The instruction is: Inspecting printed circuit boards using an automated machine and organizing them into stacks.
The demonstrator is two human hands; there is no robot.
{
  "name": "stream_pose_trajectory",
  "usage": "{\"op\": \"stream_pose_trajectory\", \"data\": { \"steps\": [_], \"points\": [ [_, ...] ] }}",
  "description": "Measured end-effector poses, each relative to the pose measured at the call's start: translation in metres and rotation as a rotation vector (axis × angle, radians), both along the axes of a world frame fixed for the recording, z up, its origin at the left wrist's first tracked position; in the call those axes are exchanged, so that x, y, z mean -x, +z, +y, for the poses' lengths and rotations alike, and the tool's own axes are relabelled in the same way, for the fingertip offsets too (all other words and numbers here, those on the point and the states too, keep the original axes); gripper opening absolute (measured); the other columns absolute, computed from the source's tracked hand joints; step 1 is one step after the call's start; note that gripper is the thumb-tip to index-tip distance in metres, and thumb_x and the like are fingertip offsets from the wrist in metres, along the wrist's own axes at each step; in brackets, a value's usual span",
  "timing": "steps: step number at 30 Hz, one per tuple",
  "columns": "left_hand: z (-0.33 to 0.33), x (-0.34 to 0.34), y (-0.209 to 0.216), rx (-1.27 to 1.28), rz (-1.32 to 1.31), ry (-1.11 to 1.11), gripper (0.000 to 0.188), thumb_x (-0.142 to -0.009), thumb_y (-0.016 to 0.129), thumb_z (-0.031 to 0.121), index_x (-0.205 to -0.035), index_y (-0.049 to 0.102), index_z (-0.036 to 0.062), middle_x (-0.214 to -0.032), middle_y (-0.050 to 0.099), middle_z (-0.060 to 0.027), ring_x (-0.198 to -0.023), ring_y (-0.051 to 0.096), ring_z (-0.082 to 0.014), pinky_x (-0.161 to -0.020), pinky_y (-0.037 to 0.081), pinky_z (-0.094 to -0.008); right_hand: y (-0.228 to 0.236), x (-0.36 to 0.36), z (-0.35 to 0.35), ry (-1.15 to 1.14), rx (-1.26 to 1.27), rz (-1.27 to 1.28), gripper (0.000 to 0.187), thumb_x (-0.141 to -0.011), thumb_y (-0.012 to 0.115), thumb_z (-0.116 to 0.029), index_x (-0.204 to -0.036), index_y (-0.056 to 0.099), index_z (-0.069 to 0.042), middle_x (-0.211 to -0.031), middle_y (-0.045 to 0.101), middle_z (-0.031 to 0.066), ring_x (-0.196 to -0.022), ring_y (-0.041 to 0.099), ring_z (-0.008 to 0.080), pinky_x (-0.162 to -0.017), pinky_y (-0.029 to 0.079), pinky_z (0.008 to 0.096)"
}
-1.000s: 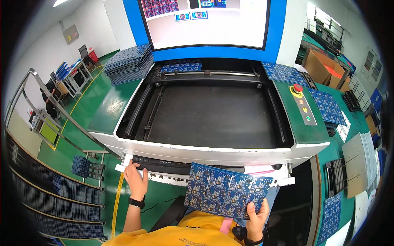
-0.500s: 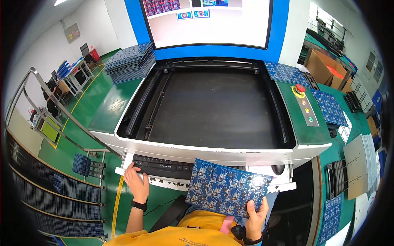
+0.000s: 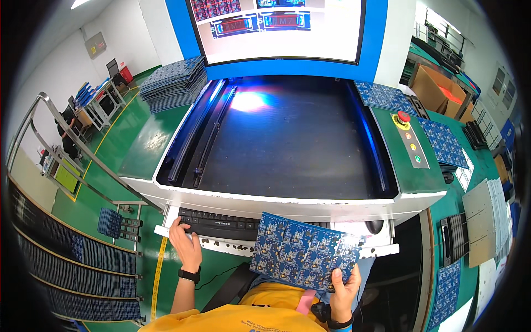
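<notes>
While our right hand (image 3: pixel 344 292) grasps the blue circuit board panel (image 3: pixel 298 250), our left hand (image 3: pixel 187 249) stays free at the keyboard (image 3: pixel 224 222).
We pinch the panel by its lower right corner, thumb on its component side, and it hangs tilted before our yellow shirt (image 3: pixel 221 318), hiding the keyboard's right part from view. Our left fingers are loosely spread, gripping nothing, at the keyboard's left end; we cannot tell whether they press a key. Beyond the white shelf (image 3: pixel 381 250), a bright light spot (image 3: pixel 249 101) falls on the machine's black bed (image 3: pixel 287 146), below the screen (image 3: pixel 287 45).
</notes>
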State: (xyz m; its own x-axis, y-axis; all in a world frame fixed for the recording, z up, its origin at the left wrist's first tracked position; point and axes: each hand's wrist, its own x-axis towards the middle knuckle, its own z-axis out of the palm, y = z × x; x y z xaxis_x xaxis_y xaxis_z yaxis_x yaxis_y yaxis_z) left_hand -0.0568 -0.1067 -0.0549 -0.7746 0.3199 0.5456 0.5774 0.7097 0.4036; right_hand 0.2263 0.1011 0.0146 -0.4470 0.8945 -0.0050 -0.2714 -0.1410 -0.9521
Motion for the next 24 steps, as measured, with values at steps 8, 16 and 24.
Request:
{"op": "stream_pose_trajectory", "data": {
  "steps": [8, 16, 24],
  "points": [
    [-0.0002, 0.0032, -0.0022, -0.026, -0.003, -0.018, 0.027, -0.071, 0.052, 0.003, -0.096, 0.044, 0.0011, -0.122, 0.042, -0.0197, -0.116, 0.036, -0.0369, -0.1, 0.022, -0.0453, -0.0035, -0.0006, 0.0034, 0.026, 0.063, 0.024, 0.03, -0.086, 0.061, -0.016, -0.108, 0.051, 0.001, -0.096, 0.06, 0.0041, -0.083, 0.054, 0.0076, -0.076, 0.041, 0.0216],
    [-0.0034, 0.0, -0.0037, -0.021, -0.003, -0.028, 0.027, -0.071, 0.05, 0.004, -0.097, 0.043, 0.001, -0.124, 0.041, -0.0207, -0.116, 0.036, -0.037, -0.1, 0.022, -0.0462, -0.0039, -0.0019, -0.0007, 0.009, 0.03, 0.027, 0.03, -0.086, 0.061, -0.014, -0.109, 0.051, 0.002, -0.096, 0.06, 0.0044, -0.084, 0.054, 0.0079, -0.077, 0.042, 0.0223],
    [0.0015, 0.0017, -0.0033, -0.021, -0.011, 0.003, 0.027, -0.072, 0.05, 0.004, -0.098, 0.044, 0.0015, -0.128, 0.039, -0.0209, -0.119, 0.034, -0.0375, -0.103, 0.019, -0.0473, -0.0054, -0.0007, 0.0034, 0.061, 0.034, -0.012, 0.03, -0.086, 0.061, -0.017, -0.107, 0.051, 0.002, -0.095, 0.06, 0.0039, -0.082, 0.053, 0.0078, -0.076, 0.041, 0.0219]
  ]
}}
